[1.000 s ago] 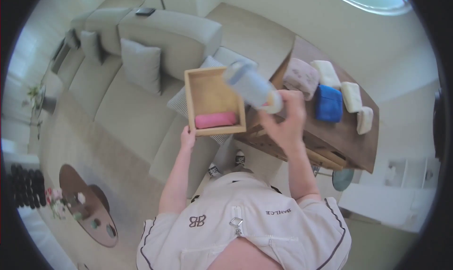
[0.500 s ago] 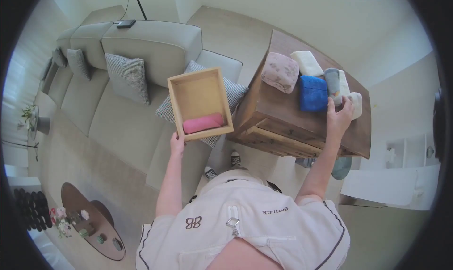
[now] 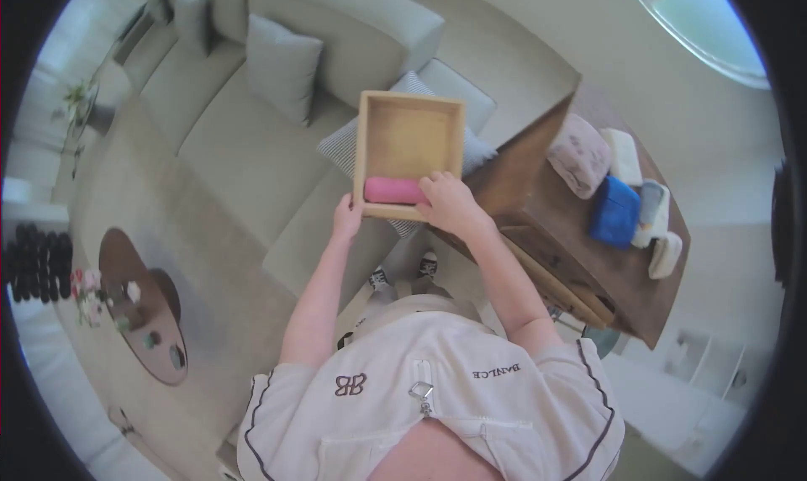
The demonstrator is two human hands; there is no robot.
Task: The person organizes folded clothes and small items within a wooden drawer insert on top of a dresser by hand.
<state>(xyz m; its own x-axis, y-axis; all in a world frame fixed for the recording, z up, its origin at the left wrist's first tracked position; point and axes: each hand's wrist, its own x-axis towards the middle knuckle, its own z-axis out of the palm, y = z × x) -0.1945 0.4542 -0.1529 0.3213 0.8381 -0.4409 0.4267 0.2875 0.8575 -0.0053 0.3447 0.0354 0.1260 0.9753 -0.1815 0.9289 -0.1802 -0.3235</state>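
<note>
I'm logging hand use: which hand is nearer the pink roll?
Right. The right hand is at the right end of the pink roll; the left hand, off its left end, holds the box.

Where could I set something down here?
Inside the box, the floor is bare between the pink roll and its far side. The dresser has a bare strip on top between the blue cloth and its near edge. It's crowded among the other folded cloths and at the box's near end, where the right hand meets the roll.
</note>
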